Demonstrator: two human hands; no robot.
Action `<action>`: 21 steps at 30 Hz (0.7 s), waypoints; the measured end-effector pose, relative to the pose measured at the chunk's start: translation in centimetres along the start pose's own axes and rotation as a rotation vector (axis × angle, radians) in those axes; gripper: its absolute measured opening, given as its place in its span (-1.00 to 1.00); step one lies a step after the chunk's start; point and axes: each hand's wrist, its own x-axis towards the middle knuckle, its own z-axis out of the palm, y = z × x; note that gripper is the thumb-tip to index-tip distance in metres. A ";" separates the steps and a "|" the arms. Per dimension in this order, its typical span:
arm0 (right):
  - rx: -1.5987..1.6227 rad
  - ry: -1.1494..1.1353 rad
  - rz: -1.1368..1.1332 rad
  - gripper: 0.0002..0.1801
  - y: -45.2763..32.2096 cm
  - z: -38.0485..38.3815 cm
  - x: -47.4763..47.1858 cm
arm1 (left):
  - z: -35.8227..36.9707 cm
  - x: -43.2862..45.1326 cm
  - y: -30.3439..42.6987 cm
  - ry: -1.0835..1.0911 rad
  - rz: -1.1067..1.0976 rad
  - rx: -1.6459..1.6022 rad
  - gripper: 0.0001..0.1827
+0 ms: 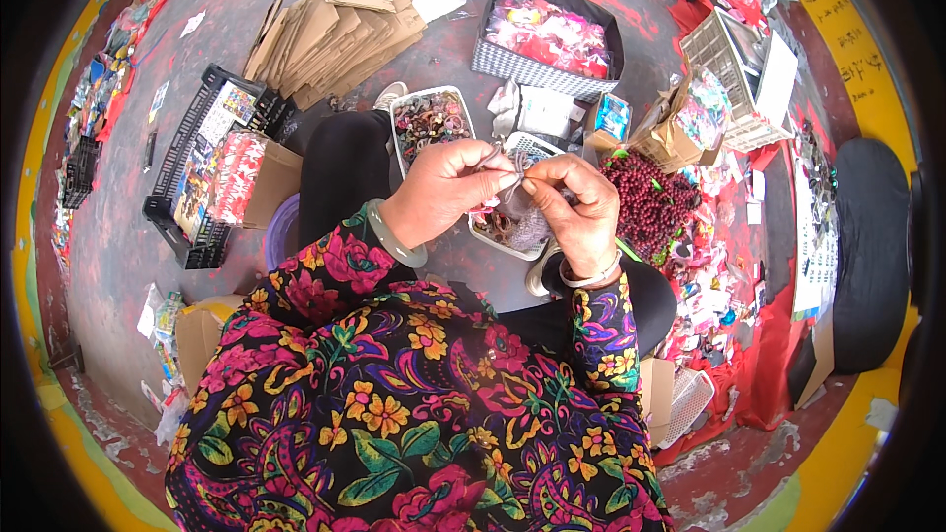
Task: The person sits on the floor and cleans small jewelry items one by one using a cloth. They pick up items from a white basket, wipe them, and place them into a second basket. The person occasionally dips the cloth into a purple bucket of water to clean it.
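Observation:
My left hand (451, 188) and my right hand (580, 210) meet in front of me, thumbs and forefingers pinching a greyish-mauve elastic hair tie (519, 165) between them. Part of its loop passes through the fingers of my left hand. Directly below the hands is a white plastic basket (508, 250) with hair ties and a fuzzy grey piece (529, 230); the hands cover part of it. Beyond my left hand stands another white basket (462, 97), filled with many-coloured hair ties.
A patterned fabric bin (543, 77) with pink packets stands ahead. Flattened cardboard (332, 44) and a black crate (203, 162) lie left. To the right are dark red berry-like beads (647, 199), an opened carton (665, 129), a plastic crate (750, 129) and scattered goods on red cloth.

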 end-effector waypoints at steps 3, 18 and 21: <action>0.003 0.015 0.014 -0.89 0.2 0.2 -0.1 | 0.3 0.0 0.2 0.010 0.005 -0.011 -0.91; 0.256 0.008 0.196 -0.94 1.0 1.0 -0.7 | 0.6 0.0 -0.6 0.029 0.090 0.018 -0.96; 0.210 -0.066 0.160 -0.94 1.1 0.4 -0.4 | 1.1 -0.2 -0.5 0.065 0.103 0.009 -0.97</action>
